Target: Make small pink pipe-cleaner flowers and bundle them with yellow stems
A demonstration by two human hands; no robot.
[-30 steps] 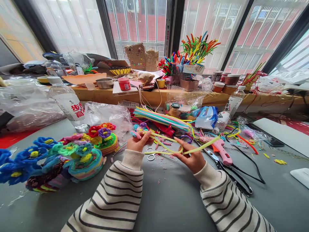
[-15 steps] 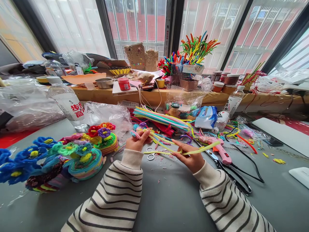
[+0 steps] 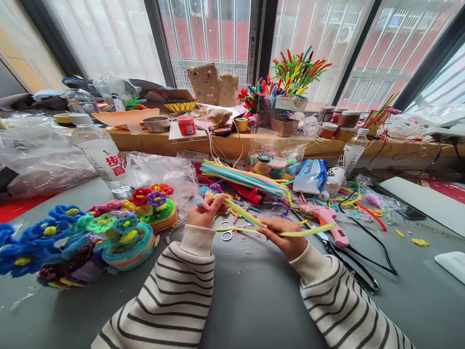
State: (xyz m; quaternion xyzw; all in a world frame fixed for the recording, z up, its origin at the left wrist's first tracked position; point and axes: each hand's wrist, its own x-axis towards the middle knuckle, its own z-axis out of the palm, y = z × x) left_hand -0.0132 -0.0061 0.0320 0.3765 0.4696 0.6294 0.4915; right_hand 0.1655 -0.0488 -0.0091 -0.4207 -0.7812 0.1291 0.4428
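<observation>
Over the middle of the grey table, my left hand [image 3: 206, 213] is closed on one end of a yellow pipe cleaner [image 3: 244, 212]. A short pink and blue fuzzy piece [image 3: 202, 202] also pokes out of that hand. My right hand [image 3: 286, 238] pinches the same yellow strand farther along, where it doubles back. One loose end runs left beneath the held stretch; another sticks out to the right of my fingers. Small scissors [image 3: 227, 235] lie on the table just under the strand. Fingers partly hide what sits inside each grip.
Pipe-cleaner flowers [image 3: 51, 230] stand at left, beside a water bottle [image 3: 100, 155]. A bundle of pipe cleaners [image 3: 243, 178] lies behind my hands. To the right are a pink glue gun [image 3: 329, 224], large black-handled scissors [image 3: 350, 266] and a cable. A cluttered wooden ledge [image 3: 160, 144] runs along the window.
My right hand's fingers have closed in on the yellow strand, and the stretch between my hands is straighter. The right-hand loose end has dipped slightly. My left hand has barely moved.
</observation>
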